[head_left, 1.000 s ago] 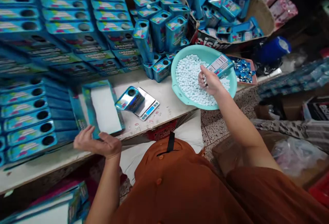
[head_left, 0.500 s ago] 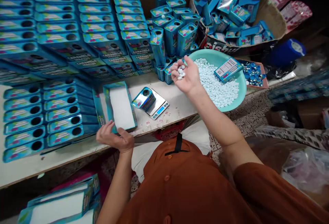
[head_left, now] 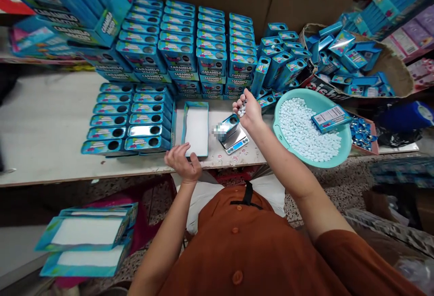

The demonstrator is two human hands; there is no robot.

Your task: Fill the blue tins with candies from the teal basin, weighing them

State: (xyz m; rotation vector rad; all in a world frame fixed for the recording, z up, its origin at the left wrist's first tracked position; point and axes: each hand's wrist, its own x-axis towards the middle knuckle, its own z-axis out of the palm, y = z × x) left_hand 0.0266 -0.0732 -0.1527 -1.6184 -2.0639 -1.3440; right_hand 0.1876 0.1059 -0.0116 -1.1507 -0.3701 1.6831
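Observation:
My right hand is cupped around a handful of small white candies, held just above the round hole of a blue tin that lies on a small digital scale. My left hand rests at the near end of an empty blue display tray with a white floor, fingers curled on its edge. To the right, a teal bowl holds a heap of white candies and one blue tin lying on them.
Rows of blue tins fill a tray left of the empty one, and stacked tins line the back. A cardboard box of loose tins stands at the back right. Two empty trays lie at lower left.
My right hand carried candies from the bowl leftward to just over the tin on the scale. The left hand stayed at the empty tray. The camera view has shifted left and back.

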